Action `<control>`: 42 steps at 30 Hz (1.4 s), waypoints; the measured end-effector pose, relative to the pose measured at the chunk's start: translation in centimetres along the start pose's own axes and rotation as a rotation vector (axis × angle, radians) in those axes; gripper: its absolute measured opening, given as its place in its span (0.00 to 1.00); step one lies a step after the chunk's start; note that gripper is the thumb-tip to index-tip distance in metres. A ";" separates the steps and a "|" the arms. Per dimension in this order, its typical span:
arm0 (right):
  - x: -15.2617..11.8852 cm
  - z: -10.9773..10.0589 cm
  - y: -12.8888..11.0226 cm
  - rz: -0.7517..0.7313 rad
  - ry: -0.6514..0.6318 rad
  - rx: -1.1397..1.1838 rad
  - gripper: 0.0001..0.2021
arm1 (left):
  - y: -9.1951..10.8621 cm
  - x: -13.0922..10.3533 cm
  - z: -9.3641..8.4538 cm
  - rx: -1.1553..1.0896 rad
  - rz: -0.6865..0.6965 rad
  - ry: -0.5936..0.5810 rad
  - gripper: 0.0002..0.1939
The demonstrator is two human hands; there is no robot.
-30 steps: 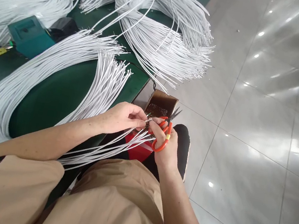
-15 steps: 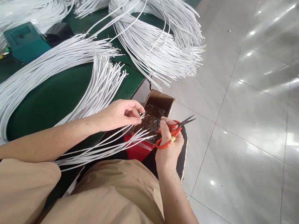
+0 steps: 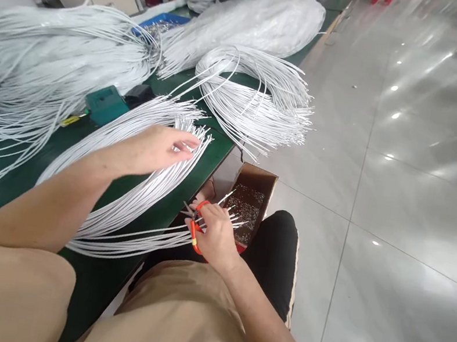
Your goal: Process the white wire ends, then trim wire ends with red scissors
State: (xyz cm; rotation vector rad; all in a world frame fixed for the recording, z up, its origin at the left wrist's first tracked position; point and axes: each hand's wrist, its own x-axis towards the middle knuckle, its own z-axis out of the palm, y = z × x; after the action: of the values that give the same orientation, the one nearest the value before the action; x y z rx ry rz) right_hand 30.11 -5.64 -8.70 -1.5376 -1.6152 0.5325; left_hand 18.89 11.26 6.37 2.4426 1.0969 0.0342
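by the box (image 3: 259, 175), the right hand (image 3: 218, 233) clasped scissors (image 3: 192, 232), best kept off wires (image 3: 139, 199); the left hand (image 3: 157, 148) hovered half-open, no grip visible.

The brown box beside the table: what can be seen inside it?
Many small pale bits lie in the box. The right hand and wire ends hide its near-left part.

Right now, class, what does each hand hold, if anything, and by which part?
The right hand grips the scissors by their orange handles. The left hand appears over white cables near their ends; whether either hand grips any cannot be told.
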 end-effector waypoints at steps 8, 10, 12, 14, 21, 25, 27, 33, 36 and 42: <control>-3.4 2.6 -0.9 0.014 -0.439 -0.145 0.12 | -5.1 -5.0 3.0 0.262 -0.245 0.012 0.40; -4.4 2.7 -1.3 -0.019 -0.535 -0.151 0.14 | -5.5 -6.4 5.1 0.346 -0.311 -0.001 0.48; -5.2 2.9 -1.7 -0.072 -0.617 -0.165 0.14 | -5.8 -7.3 6.1 0.334 -0.366 -0.043 0.47; -5.8 3.0 -2.0 -0.109 -0.665 -0.189 0.13 | -6.0 -7.7 6.0 0.238 -0.373 -0.112 0.37; -6.8 2.9 -2.7 -0.117 -0.666 -0.232 0.09 | -6.8 -8.8 3.8 -0.019 -0.454 0.207 0.25; -7.1 3.0 -2.9 -0.126 -0.662 -0.267 0.10 | -8.0 -8.8 4.1 -0.088 -0.466 0.350 0.26; -7.2 2.9 -3.0 -0.122 -0.657 -0.277 0.11 | -8.0 -8.4 4.8 -0.075 -0.473 0.266 0.30; -7.2 2.7 -3.3 -0.125 -0.662 -0.280 0.13 | -4.3 -8.5 9.3 0.428 -0.089 0.353 0.26; -7.1 2.6 -3.3 -0.125 -0.673 -0.294 0.14 | -2.5 -8.9 11.6 0.577 -0.084 0.253 0.25; -7.3 2.6 -3.2 -0.154 -0.638 -0.271 0.12 | -0.7 -7.6 12.4 0.580 -0.329 0.201 0.37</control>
State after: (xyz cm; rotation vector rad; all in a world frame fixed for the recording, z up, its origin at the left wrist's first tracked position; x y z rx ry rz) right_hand 25.50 -12.57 -9.70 -1.4985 -2.3511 0.7976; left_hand 15.72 1.32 -3.76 2.7517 1.7939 -0.1687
